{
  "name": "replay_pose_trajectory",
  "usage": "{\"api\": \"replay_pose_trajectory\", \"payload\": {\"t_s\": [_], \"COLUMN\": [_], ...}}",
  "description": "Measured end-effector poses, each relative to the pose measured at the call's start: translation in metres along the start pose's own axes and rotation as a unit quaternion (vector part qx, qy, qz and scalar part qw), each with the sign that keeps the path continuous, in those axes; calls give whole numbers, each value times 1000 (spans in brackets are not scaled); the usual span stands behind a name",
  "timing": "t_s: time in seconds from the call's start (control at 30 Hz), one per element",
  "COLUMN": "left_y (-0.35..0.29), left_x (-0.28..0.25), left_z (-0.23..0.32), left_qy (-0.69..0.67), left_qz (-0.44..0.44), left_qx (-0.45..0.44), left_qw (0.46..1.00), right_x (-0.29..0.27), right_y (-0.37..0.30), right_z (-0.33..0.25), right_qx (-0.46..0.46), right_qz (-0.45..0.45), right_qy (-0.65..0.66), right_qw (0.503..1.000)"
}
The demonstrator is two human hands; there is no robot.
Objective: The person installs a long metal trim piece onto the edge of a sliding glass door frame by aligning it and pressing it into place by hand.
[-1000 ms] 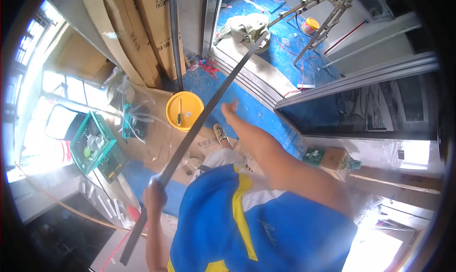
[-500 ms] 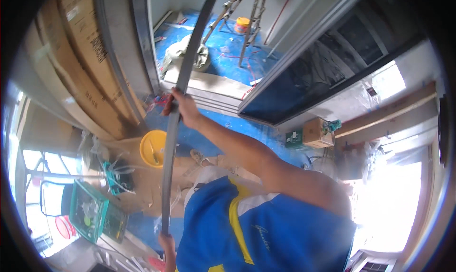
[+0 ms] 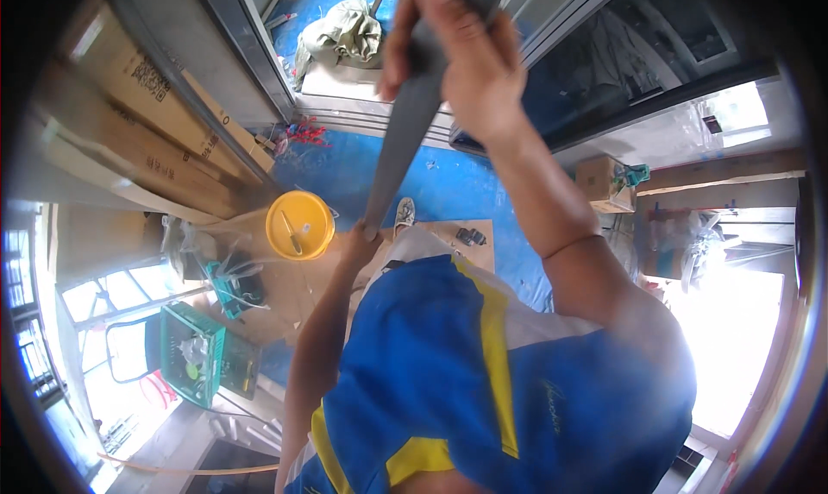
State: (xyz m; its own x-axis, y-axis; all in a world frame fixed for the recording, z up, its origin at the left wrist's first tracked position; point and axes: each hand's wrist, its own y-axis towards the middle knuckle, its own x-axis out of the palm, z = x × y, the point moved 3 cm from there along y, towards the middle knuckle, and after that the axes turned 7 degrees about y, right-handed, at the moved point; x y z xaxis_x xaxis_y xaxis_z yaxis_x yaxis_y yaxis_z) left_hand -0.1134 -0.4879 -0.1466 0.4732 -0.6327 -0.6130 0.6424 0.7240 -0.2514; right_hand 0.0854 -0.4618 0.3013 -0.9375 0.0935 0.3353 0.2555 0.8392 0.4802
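A long, flat grey metal bar (image 3: 399,153) slants up from near my waist toward the top of the view. Its lower end is gripped by my left hand (image 3: 360,242), low and in front of my body. Higher up, close to the camera, my right hand (image 3: 483,75) wraps around the same bar with its fingers on one side and thumb on the other. The bar's far end runs out of the picture at the top. Left of my left hand stands a yellow bucket (image 3: 278,226) with a long thin tool lying on its top.
Tall cardboard boxes (image 3: 177,140) lean at the left. A green crate (image 3: 216,356) stands lower left. Ahead, a sliding door track (image 3: 362,117) crosses the blue-covered floor (image 3: 466,175), with a cloth bundle (image 3: 345,32) beyond. A carton (image 3: 599,182) sits at right.
The bar has tilted to the right at its top and come nearer to me. My right hand has risen, and my left hand has moved up and forward with the lower end.
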Motion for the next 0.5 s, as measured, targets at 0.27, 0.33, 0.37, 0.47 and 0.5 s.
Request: {"api": "replay_pose_trajectory", "payload": {"t_s": [0.27, 0.33, 0.37, 0.47, 0.5], "left_y": [158, 189, 203, 239, 255], "left_x": [-46, -57, -57, -53, -51], "left_z": [214, 252, 264, 294, 304], "left_qy": [29, -11, -9, 28, 27], "left_qz": [47, 87, 82, 50, 40], "left_qx": [223, 302, 306, 333, 353], "left_qw": [973, 949, 948, 941, 934], "right_x": [-119, -150, -164, -195, -206], "right_y": [55, 70, 78, 93, 100], "right_z": [-27, -30, -36, -54, -63], "right_qx": [-144, -163, -184, -223, -232], "right_qz": [121, 96, 63, 111, 107], "right_qy": [-118, -116, -117, -185, -206], "right_qw": [975, 975, 974, 951, 945]}}
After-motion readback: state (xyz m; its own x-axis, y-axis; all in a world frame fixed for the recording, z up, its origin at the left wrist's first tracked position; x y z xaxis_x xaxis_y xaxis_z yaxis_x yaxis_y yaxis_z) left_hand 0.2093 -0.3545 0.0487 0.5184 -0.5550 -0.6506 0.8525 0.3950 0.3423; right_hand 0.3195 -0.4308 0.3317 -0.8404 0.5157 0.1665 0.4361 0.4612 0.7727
